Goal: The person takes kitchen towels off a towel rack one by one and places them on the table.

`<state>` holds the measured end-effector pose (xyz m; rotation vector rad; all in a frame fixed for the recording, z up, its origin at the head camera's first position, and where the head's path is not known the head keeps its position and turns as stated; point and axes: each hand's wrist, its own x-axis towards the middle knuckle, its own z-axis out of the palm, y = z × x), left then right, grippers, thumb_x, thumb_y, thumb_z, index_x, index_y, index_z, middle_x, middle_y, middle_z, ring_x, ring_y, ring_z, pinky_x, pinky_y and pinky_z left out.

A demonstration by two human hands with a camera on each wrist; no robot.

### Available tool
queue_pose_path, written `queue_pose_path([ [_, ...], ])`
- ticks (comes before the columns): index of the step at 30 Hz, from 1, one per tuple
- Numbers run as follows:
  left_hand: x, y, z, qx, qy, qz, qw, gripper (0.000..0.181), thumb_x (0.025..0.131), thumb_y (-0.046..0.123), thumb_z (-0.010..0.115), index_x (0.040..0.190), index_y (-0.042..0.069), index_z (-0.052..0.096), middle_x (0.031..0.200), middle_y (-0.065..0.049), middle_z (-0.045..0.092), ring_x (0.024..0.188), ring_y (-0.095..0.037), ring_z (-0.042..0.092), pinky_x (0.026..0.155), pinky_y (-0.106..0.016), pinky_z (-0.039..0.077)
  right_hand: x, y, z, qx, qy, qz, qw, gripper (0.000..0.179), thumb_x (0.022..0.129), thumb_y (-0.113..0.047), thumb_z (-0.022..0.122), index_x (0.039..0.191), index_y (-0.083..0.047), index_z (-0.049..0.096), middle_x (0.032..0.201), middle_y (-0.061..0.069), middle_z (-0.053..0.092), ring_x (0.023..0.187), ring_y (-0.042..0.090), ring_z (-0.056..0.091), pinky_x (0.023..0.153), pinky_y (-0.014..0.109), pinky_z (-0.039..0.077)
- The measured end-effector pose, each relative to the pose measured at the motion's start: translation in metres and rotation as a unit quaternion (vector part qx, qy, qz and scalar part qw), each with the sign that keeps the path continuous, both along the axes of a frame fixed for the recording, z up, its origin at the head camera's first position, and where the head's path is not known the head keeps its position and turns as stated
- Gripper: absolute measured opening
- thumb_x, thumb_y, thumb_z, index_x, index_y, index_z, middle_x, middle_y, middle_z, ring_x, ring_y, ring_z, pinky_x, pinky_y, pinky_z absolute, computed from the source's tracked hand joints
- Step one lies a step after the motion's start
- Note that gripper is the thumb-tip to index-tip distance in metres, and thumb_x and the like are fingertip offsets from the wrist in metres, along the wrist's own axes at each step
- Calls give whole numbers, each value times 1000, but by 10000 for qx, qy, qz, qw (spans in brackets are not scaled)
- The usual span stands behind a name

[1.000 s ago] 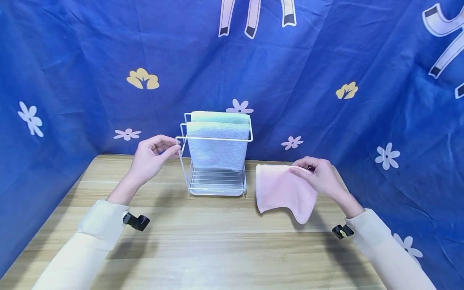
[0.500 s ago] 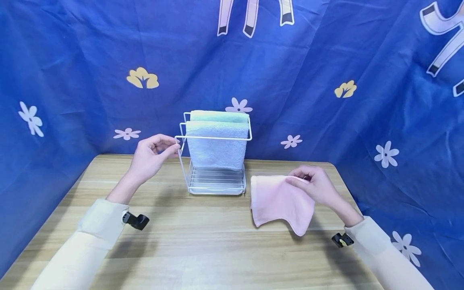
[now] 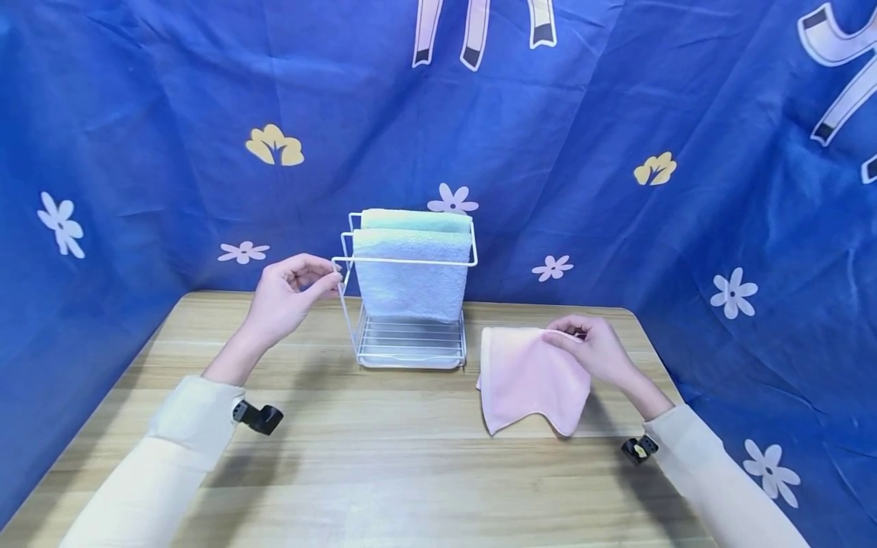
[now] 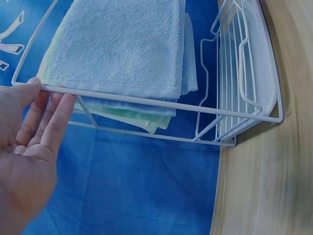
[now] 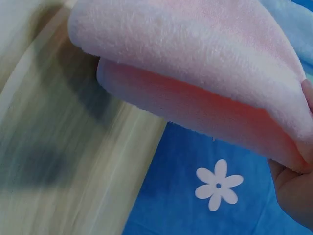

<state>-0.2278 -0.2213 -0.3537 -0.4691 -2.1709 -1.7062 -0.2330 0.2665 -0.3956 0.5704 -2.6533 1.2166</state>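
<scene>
A white wire rack [image 3: 411,358] stands at the back of the table, with a light blue towel [image 3: 411,278] draped over its middle bar and a mint green towel [image 3: 418,220] behind that. The front bar carries nothing. My left hand [image 3: 284,298] pinches the rack's upper left side; in the left wrist view thumb and fingertips meet at the wire [image 4: 146,102]. To the right of the rack, my right hand [image 3: 594,348] pinches the top edge of a folded pink towel [image 3: 534,380], which hangs down over the table. The right wrist view shows its two layers apart.
The wooden table [image 3: 384,472] ends close behind the rack. A blue curtain [image 3: 384,114] with printed flowers hangs behind it and along both sides. A black wrist mount [image 3: 257,417] sits on the left sleeve, another [image 3: 640,449] on the right.
My right hand has come down and slightly toward me with the pink towel, then shifted a little in the last half second. The left hand keeps its hold, and the rack stays put.
</scene>
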Motion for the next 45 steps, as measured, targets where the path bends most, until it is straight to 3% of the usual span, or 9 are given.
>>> queue_pose_path([
  [7,1,0,0,-93,-23,55,9999,18,99,2,72,108,-12,68,92,10,78,81,-2,76,75,-19,67,-20,0,-6,-31,-26,6,10000,8,94,-18,81,96,-10,80,80,2,73,65,4,54,54,20,44],
  [21,1,0,-2,-101,-36,58,9999,18,99,3,72,109,-11,69,93,8,78,82,-5,77,75,-22,67,-55,0,-15,199,-138,25,9997,13,95,-22,81,98,-9,81,89,11,78,70,6,55,60,15,44],
  [29,0,0,-2,-122,-42,82,9999,18,99,4,72,109,-11,69,91,12,77,83,-7,77,75,-22,68,-69,-4,-17,377,-129,46,9992,12,94,-21,81,98,-10,81,85,9,77,70,9,57,62,17,45],
  [36,0,-1,-2,-149,-80,112,9998,18,99,5,72,109,-10,69,91,16,76,82,-4,77,75,-21,67,-82,-8,-22,481,-25,19,9988,11,94,-20,81,98,-10,81,90,8,80,73,4,59,65,15,47],
  [45,0,0,-3,-87,-129,91,9998,17,99,4,72,109,-10,69,91,13,77,81,-1,76,75,-22,68,-97,-12,-30,500,-179,-77,9986,13,94,-21,81,100,-9,82,90,8,79,72,6,58,64,18,47],
])
